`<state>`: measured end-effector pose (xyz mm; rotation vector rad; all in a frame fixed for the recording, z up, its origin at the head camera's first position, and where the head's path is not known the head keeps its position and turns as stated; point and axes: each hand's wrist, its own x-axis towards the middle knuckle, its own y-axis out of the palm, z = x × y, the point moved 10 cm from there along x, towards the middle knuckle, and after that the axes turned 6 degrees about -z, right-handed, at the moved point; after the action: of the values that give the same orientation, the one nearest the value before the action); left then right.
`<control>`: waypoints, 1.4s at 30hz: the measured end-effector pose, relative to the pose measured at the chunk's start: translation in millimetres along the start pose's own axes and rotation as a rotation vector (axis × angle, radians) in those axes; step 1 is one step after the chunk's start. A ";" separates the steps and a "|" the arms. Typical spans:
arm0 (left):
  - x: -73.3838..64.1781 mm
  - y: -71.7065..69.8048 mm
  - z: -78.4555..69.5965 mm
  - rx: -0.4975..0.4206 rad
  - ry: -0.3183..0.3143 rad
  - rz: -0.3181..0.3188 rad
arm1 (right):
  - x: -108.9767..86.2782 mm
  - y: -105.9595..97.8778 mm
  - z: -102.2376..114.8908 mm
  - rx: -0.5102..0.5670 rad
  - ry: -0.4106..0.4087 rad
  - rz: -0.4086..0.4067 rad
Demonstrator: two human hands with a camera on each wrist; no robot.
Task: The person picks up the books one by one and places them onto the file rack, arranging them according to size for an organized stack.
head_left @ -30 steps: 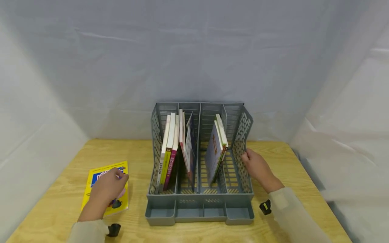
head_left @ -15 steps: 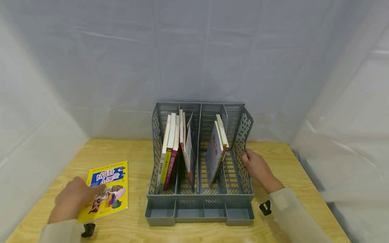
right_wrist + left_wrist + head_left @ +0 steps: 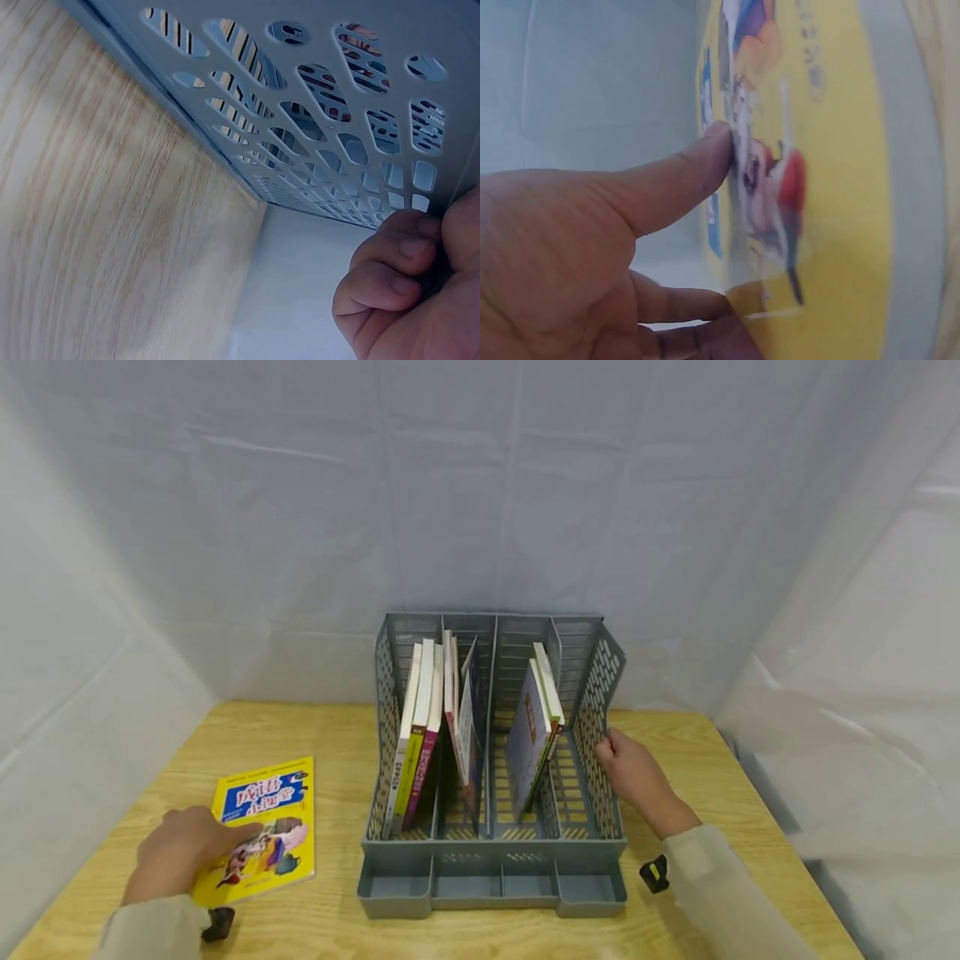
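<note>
At the left of the table lies a yellow picture book [image 3: 296, 814] with a blue title panel. My left hand [image 3: 180, 852] pinches its left edge, the thumb flat on the cover. In the left wrist view the other fingers reach behind the edge of the book [image 3: 840, 187], their tips hidden. A grey plastic book rack [image 3: 495, 853] stands mid-table, several books upright in it. My right hand [image 3: 637, 777] grips the front edge of its perforated right side wall [image 3: 600, 693]. Curled fingers lie against the outside of that wall [image 3: 352, 150] in the right wrist view.
Several books [image 3: 416, 743] lean in the rack's left compartment, some [image 3: 461, 718] in the second, and others [image 3: 536, 727] in the third. Low open trays [image 3: 465, 900] run along its front. A pale sheet [image 3: 480, 510] hangs behind the wooden table [image 3: 337, 777].
My left hand has moved left and toward me, from over the book's middle to its left edge, baring the cover. The right hand stays at the rack wall.
</note>
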<state>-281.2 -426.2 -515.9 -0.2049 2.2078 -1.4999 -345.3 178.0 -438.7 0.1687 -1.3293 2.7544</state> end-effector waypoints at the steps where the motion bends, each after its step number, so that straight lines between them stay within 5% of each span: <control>1: 0.4 0.6 0.3 -0.017 -0.009 0.002 | 0.0 -0.2 0.3 -0.002 -0.001 -0.004; 12: 6.1 10.8 7.9 -0.242 -0.048 0.067 | 1.4 0.5 -0.7 -0.007 0.000 -0.016; 19: 12.7 5.0 7.0 -0.130 -0.039 -0.064 | 0.6 1.3 -1.7 -0.009 0.010 -0.014; 29: 5.8 13.3 6.7 -0.225 -0.138 -0.015 | 1.7 2.0 -1.5 -0.008 0.005 -0.022; 38: 10.8 8.8 -4.0 -0.320 0.047 -0.070 | 3.0 3.3 0.2 -0.024 0.001 -0.033; 42: 1.6 -3.8 -10.7 -0.445 0.063 -0.166 | 2.4 4.1 0.1 -0.027 0.006 -0.029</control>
<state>-287.9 -419.3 -509.7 -0.4974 2.6069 -1.0821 -348.2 175.5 -441.4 0.1757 -1.3511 2.7096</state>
